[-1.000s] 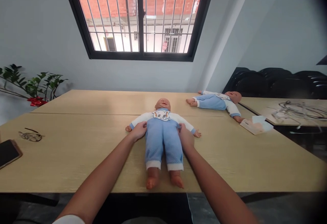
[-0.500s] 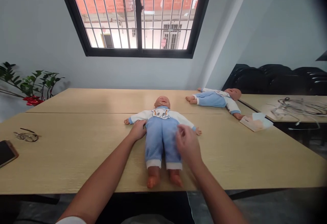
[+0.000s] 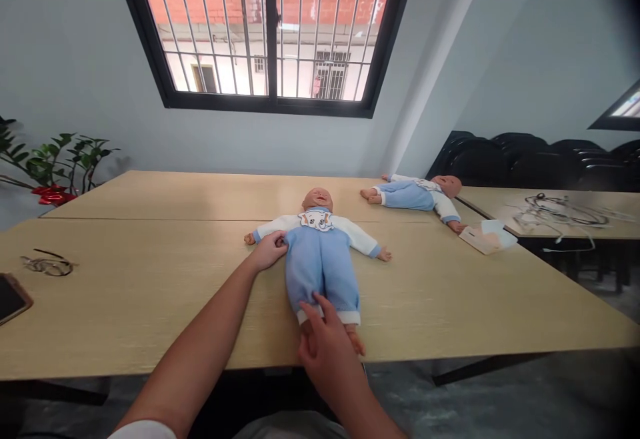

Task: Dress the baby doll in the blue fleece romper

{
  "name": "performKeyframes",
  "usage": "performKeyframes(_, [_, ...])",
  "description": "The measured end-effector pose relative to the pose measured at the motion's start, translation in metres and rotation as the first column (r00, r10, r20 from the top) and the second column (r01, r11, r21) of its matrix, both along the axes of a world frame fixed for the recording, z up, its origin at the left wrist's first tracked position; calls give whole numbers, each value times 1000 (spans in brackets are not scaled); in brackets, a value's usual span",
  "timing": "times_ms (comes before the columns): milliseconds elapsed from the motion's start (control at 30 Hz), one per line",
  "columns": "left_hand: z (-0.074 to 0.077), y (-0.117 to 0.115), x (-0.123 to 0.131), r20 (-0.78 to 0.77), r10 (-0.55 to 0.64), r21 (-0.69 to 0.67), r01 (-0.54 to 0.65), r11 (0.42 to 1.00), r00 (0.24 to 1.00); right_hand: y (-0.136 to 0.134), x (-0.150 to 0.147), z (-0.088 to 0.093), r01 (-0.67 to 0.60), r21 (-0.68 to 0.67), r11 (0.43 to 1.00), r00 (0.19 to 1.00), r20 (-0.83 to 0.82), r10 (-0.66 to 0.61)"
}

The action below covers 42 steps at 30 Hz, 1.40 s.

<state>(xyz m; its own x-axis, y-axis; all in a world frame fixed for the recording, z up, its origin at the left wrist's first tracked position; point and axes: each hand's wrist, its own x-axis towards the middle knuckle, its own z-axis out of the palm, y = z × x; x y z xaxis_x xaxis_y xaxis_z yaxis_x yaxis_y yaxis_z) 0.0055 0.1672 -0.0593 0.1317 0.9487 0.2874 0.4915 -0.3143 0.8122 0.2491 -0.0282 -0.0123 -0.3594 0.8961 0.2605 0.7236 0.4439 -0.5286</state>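
Doll [image 3: 311, 252] laid on table [image 3: 150, 292]; side touched by curled left hand [image 3: 269, 252], grip unclear; leg [image 3: 302, 282] part-covered by half-open right hand [image 3: 330, 344], contact unclear.

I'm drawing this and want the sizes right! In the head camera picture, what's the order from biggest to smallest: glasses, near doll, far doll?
1. Near doll
2. Far doll
3. Glasses
The near doll is closer to the camera, so the dolls' real sizes could match.
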Motion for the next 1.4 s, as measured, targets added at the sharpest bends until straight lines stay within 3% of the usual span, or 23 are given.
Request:
performKeyframes(133, [2,-1,6,-88,2,-10,-3,1000,996,11,26,34,-24,-113,993,953,-302,-11])
performKeyframes(267, [2,1,18,-118,104,1,-105,994,988,9,46,56,-71,-152,986,931,-364,10])
performKeyframes(467, [0,-1,28,-86,257,-8,-259,966,963,-14,34,38,-82,-178,981,964,-264,32])
performKeyframes(600, [1,-1,25,-8,165,10,-165,986,986,-21,29,32,-40,-138,990,973,-232,7])
performKeyframes(733, [1,-1,16,38,85,10,-85,996,996,-16,39,37,-39,-86,996,952,-307,11])
performKeyframes(967, [5,-5,19,-79,91,16,-90,996,993,-16,43,36,-32,-34,999,953,-301,20])
performKeyframes(1233, [6,-11,12,-118,182,-50,-189,981,976,-27,35,23,-49,-21,999,989,-143,46])
performKeyframes(1400, [11,-13,8,3,46,-54,-46,997,999,-27,32,21,-61,13,998,994,-93,62])
